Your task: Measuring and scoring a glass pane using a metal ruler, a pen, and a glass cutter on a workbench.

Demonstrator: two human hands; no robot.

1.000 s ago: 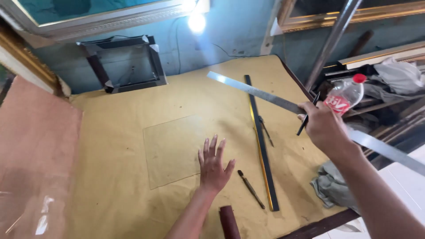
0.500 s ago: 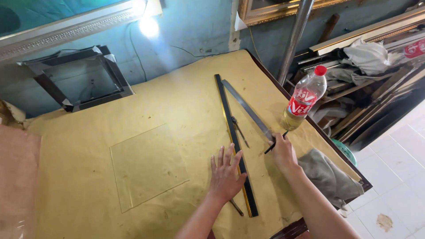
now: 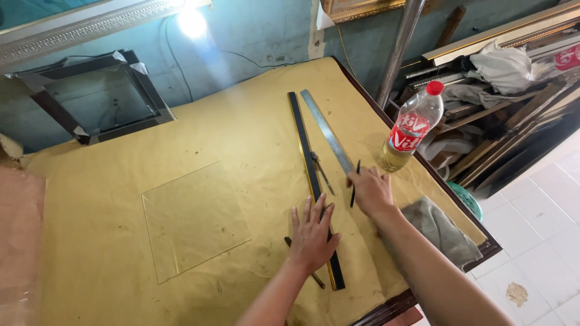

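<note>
Since a moment earlier, you had lowered the long flat steel ruler (image 3: 326, 130) onto the paper-covered worktop (image 3: 241, 121), just beside the long black-and-gold frame strip (image 3: 305, 163). Well left lay the clear square glass pane (image 3: 193, 220). Your left hand (image 3: 313, 232) rested flat across the strip, fingers spread. Your right hand (image 3: 370, 190) pressed the ruler's near end, fingers pinching a thin black pen (image 3: 354, 187).

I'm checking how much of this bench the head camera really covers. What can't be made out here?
- Near end of the metal ruler: under the right hand.
- Part of the black strip: under the left hand.
- Picture frame on the wall: cut off by the top edge.
</note>
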